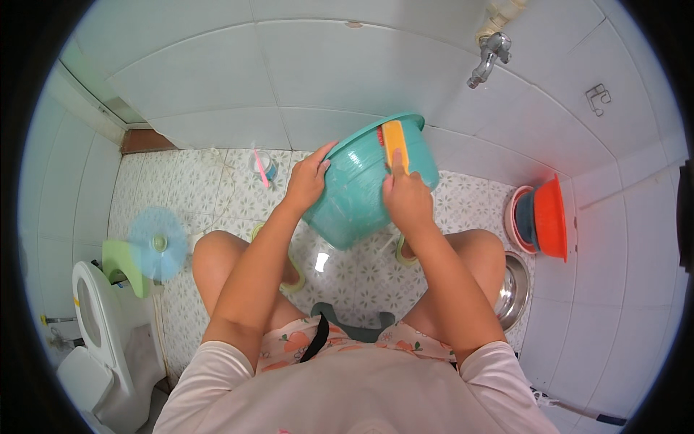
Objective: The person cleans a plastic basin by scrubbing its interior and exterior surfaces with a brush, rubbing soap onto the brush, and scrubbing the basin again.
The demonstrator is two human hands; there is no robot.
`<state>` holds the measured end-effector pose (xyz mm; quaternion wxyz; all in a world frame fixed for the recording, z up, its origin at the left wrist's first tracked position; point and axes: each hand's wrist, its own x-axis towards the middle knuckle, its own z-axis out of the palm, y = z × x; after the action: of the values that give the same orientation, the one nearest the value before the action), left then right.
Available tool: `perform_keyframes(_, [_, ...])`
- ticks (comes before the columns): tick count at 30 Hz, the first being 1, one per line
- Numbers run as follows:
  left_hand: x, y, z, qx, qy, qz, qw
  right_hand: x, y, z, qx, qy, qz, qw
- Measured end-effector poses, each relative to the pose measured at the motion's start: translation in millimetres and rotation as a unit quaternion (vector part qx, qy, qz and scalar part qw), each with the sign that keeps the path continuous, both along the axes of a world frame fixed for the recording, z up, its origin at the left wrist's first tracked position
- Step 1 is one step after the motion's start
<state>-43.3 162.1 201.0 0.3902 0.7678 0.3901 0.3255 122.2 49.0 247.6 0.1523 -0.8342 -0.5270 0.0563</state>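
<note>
A teal plastic basin (354, 192) is tilted up between my knees, its outer side facing me. My left hand (309, 177) grips its rim on the left, fingers wrapped over the edge. In my right hand (408, 197) is a yellow scrubbing brush (395, 145) with red bristles, pressed against the outside of the basin near the upper rim. The index finger lies stretched along the brush's back. Whitish streaks show on the basin wall. The basin's inside is hidden from me.
A chrome tap (491, 58) juts from the wall ahead. Stacked basins, the outermost an orange basin (551, 217), lean at the right wall above a steel bowl (512, 293). Left stand a toilet (130, 347), a green stool (121, 262) and a blue round lid (148, 239). A cup (270, 172) holds a pink brush (260, 168).
</note>
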Motion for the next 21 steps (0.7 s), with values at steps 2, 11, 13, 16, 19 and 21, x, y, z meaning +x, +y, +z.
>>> perform_keyframes(2, [-2,-1,-1,0.007,0.009,0.006,1.0,-16,-5,-7,-0.001,-0.015,0.022,1.0])
perform_keyframes(11, [-7,-4,-1,0.02,0.032,0.025,0.999,-16,-11,-9,0.047,-0.055,0.055,0.996])
perform_keyframes(13, [-6,-5,2,0.008,0.038,0.017,0.999,9,0,-9,0.044,-0.011,0.04,0.998])
perform_keyframes(16, [-15,0,0,0.042,0.037,0.017,0.998,5,0,-17,0.037,0.039,0.037,0.998])
perform_keyframes(19, [-23,4,-2,0.039,0.072,0.036,0.996,-42,-16,-3,0.009,0.023,0.048,0.999])
perform_keyframes(21, [-27,5,-6,0.057,0.087,0.065,0.992,-64,-24,1,-0.02,0.031,0.112,0.993])
